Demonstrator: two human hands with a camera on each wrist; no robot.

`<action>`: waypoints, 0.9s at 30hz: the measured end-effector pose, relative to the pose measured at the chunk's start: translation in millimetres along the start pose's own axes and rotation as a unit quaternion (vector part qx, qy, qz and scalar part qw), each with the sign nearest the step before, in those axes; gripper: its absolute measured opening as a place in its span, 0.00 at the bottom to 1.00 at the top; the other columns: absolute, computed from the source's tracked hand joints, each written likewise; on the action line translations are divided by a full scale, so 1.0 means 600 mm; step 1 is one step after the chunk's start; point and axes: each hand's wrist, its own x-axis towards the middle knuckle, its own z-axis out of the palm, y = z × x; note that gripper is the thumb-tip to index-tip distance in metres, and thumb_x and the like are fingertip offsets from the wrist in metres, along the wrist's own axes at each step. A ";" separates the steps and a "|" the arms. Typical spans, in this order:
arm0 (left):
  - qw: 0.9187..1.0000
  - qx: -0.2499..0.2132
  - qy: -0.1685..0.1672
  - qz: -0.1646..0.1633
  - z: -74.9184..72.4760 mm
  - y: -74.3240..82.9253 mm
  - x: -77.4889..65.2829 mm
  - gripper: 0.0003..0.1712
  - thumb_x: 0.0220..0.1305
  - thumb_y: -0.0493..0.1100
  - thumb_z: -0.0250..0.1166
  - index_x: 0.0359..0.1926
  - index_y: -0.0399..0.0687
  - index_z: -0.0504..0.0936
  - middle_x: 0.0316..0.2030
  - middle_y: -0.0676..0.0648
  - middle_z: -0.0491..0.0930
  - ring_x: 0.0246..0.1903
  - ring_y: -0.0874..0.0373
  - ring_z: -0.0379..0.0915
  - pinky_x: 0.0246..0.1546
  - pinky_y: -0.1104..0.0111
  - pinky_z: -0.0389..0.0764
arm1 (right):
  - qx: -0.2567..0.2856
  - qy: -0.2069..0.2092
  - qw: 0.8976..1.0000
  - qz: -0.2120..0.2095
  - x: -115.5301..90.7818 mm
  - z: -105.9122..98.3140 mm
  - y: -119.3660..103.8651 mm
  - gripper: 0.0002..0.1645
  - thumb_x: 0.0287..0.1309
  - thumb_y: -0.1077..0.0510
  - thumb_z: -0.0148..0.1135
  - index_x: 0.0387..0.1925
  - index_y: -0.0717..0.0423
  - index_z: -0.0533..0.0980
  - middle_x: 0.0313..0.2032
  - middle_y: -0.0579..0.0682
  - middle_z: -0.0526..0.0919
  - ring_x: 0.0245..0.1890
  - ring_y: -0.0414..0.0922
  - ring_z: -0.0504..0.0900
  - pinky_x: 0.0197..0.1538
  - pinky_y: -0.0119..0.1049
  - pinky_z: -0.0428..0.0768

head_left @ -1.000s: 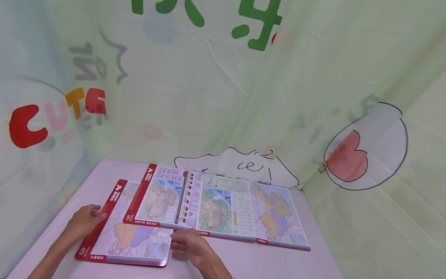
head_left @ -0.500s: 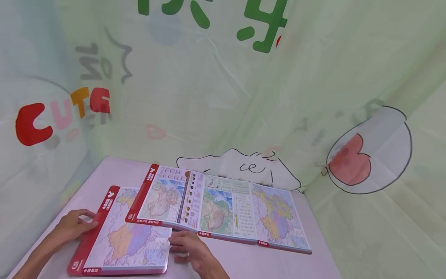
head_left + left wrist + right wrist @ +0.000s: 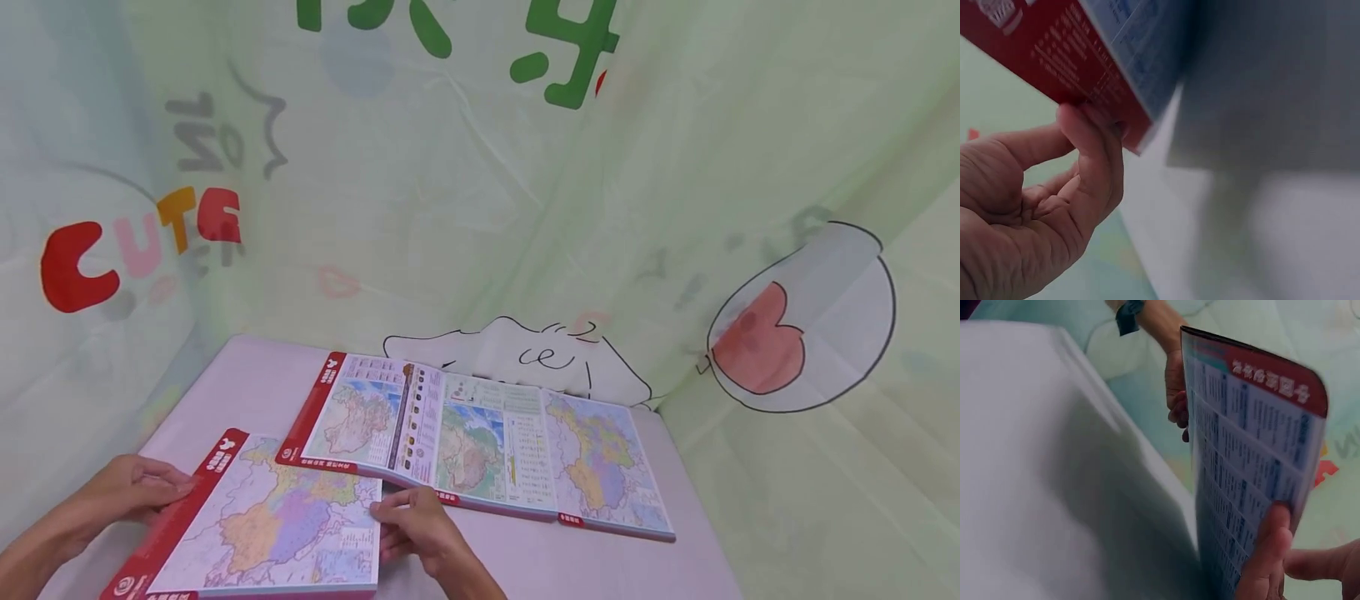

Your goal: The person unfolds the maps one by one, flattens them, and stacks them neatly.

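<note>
In the head view, a map (image 3: 292, 517) with a red band along its left side is held by both hands at the front left of the table. My left hand (image 3: 123, 500) pinches the red edge, thumb on one face and fingers curled against the other. The right hand (image 3: 420, 525) grips the opposite edge, its thumb on top. From the right wrist view, the map's text-covered underside (image 3: 1244, 444) shows raised off the white surface, with fingers (image 3: 1269, 547) pressed against it. In the left wrist view the red band (image 3: 1072, 56) sits at the fingertips.
Behind the held map, three similar maps (image 3: 465, 442) lie overlapping in a row, spreading to the right. The pale tabletop (image 3: 570, 567) is bounded at the back and sides by a printed green-white curtain (image 3: 420, 208).
The held map has come nearer and lower in the head view, sliding out from beside the row of maps and tilting up. Both hands have moved with it; the left has shifted left.
</note>
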 end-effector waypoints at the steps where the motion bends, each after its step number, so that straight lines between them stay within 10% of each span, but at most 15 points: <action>1: 1.000 -0.010 -0.001 -0.007 -0.001 0.006 -0.007 0.35 0.76 0.55 0.67 0.62 0.23 0.81 0.44 0.45 0.94 0.38 0.53 0.92 0.45 0.59 0.93 | 0.007 -0.009 1.000 0.004 -0.005 -0.002 -0.005 0.10 0.72 0.58 0.70 0.39 0.62 0.87 0.18 0.43 0.85 0.14 0.32 0.82 0.21 0.24 0.81; 13: 0.989 -0.119 -0.005 -0.084 -0.004 0.061 -0.081 0.30 0.78 0.54 0.66 0.59 0.27 0.85 0.42 0.48 0.92 0.40 0.47 0.92 0.48 0.53 0.93 | 0.060 -0.128 0.989 0.036 -0.071 -0.019 -0.064 0.13 0.70 0.58 0.64 0.31 0.58 0.88 0.16 0.40 0.84 0.14 0.30 0.82 0.21 0.21 0.79; 20: 0.999 -0.033 0.016 -0.020 0.015 0.106 -0.121 0.34 0.80 0.54 0.64 0.60 0.21 0.82 0.41 0.49 0.93 0.34 0.48 0.92 0.42 0.61 0.94 | 0.061 -0.165 0.984 -0.003 -0.091 -0.040 -0.093 0.15 0.71 0.60 0.63 0.28 0.55 0.87 0.15 0.41 0.85 0.12 0.30 0.81 0.20 0.22 0.79; 27: 0.997 -0.018 0.063 0.045 0.043 0.140 -0.083 0.33 0.80 0.51 0.65 0.63 0.21 0.80 0.40 0.49 0.94 0.33 0.52 0.93 0.40 0.66 0.92 | -0.009 -0.063 0.995 -0.080 -0.063 -0.095 -0.103 0.13 0.71 0.57 0.68 0.38 0.65 0.88 0.21 0.41 0.87 0.18 0.33 0.79 0.23 0.24 0.79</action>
